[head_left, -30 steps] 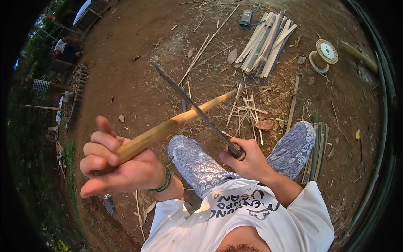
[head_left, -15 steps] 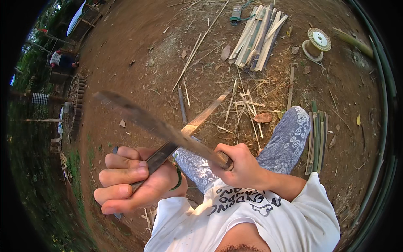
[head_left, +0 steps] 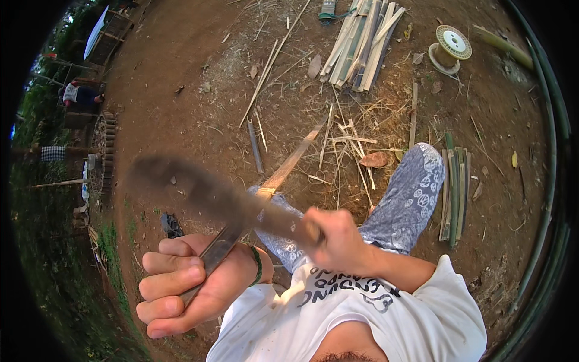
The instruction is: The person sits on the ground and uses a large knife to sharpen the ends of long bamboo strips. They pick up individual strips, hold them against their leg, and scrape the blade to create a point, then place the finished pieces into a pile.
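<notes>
Currently, landmark = slat bundle on the ground. Bamboo strip (material judged by look) slants left of the bundle and nearer the person, pale tip aimed toward the bundle, dark end at the left hand.

Hands: left is palm up, fingers curled around the strip's dark end. Right hand, on the person's side of the bundle, is closed on the handle of a long blade. Blade is blurred and crosses over the strip in view; whether its edge touches, cannot tell.

Handling, judged: strip likely light for its length and stiff along the grain, with some spring toward the thin tip. Dark face looks smooth, so perhaps slippery; pale cut face probably grips better but may splinter. Not fragile overall; tapered tip seems the weakest part.

Hold: best at the dark end, the one farthest from the bundle, fingers wrapped well clear of where the blade crosses. Avoid pinching the side edges, which may be sharp. Blade is probably the heavier piece; handle is the only safe place to take it.

Also: pale slivers between the bundle and the person; spool right of the bundle.
</notes>
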The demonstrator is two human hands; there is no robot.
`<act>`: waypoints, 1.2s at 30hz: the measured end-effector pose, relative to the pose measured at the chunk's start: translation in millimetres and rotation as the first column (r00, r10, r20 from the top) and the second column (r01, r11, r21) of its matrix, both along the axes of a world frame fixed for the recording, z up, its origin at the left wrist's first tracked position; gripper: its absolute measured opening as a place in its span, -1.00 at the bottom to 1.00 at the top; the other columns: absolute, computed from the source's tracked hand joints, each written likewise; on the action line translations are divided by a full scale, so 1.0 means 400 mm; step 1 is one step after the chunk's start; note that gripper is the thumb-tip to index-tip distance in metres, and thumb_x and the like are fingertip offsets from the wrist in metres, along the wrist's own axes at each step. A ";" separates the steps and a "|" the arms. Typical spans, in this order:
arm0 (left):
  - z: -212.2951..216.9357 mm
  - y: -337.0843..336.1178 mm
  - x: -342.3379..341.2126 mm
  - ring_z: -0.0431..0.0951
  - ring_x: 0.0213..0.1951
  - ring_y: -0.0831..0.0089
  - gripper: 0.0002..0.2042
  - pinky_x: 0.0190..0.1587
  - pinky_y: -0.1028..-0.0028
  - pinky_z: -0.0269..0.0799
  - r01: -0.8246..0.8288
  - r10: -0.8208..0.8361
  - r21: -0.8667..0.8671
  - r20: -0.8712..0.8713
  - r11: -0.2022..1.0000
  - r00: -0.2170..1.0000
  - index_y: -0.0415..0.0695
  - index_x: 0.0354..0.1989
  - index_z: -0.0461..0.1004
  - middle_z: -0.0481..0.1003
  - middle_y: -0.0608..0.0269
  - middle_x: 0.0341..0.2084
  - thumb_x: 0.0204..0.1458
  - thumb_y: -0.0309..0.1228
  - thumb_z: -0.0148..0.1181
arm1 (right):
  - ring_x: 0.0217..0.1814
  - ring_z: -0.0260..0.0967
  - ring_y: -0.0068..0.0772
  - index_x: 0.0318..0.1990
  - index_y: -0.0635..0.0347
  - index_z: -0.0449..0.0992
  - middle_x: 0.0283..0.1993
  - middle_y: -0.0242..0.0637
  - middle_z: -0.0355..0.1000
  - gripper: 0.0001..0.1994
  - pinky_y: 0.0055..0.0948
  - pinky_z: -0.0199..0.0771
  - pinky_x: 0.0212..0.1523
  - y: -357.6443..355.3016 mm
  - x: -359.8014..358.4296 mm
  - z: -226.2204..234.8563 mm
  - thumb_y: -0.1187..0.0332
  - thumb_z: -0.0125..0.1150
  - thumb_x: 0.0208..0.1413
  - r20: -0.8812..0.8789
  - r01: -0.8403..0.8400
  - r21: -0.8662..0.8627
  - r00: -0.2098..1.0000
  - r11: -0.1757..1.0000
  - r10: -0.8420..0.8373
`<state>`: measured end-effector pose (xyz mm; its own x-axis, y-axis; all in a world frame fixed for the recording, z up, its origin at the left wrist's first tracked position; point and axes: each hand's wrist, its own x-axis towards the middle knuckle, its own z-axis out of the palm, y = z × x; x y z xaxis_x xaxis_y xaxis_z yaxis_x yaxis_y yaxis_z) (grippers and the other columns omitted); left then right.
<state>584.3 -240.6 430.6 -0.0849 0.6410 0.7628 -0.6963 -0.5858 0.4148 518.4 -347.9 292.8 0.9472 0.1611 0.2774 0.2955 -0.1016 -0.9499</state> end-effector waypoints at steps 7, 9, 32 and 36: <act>-0.007 0.028 -0.013 -0.14 -0.62 0.65 -0.54 -0.55 0.53 -0.25 -0.016 0.016 0.005 0.013 1.000 1.000 0.10 -0.60 -0.02 -0.09 0.53 -0.74 0.35 0.01 -0.21 | -0.59 0.45 0.03 -0.43 0.29 0.41 -0.63 -0.03 0.41 -0.81 -0.21 0.41 -0.54 0.023 0.009 -0.012 0.44 0.33 -0.11 -0.096 -0.045 0.088 0.994 0.995 0.054; -0.012 0.044 -0.008 -0.09 -0.65 0.69 -0.58 -0.58 0.58 -0.23 -0.009 0.010 0.056 -0.012 0.998 1.000 0.12 -0.57 0.04 -0.06 0.57 -0.75 0.37 -0.03 -0.24 | -0.70 0.29 -0.46 -0.44 0.32 0.40 -0.67 -0.13 0.35 -0.84 -0.40 0.31 -0.62 0.035 0.035 -0.069 0.47 0.29 -0.04 -0.048 0.030 0.032 0.998 0.999 -0.028; -0.030 0.114 0.031 -0.04 -0.74 0.78 -0.63 -0.70 0.68 -0.18 -0.042 0.039 0.051 0.073 0.998 0.997 0.19 -0.58 0.11 -0.07 0.68 -0.77 0.37 -0.12 -0.16 | -0.49 0.51 -0.14 -0.38 0.27 0.58 -0.51 -0.01 0.52 -0.80 -0.22 0.49 -0.38 -0.019 0.255 -0.507 0.31 0.28 -0.10 -0.370 -0.033 -0.219 0.928 0.975 -0.052; -0.039 0.088 0.039 -0.05 -0.74 0.78 -0.62 -0.70 0.67 -0.19 -0.031 0.023 0.074 0.098 0.997 0.995 0.18 -0.58 0.11 -0.07 0.67 -0.78 0.36 -0.12 -0.16 | -0.50 0.49 -0.14 -0.37 0.24 0.59 -0.51 -0.05 0.53 -0.79 -0.24 0.47 -0.39 -0.118 0.357 -0.679 0.28 0.30 -0.09 -0.563 -0.028 -0.359 0.804 0.933 -0.193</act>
<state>599.8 -205.5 415.1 -0.1777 0.5788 0.7959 -0.7146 -0.6319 0.3000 661.0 -395.0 21.4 0.9216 0.0521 -0.3847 -0.3244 -0.4410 -0.8369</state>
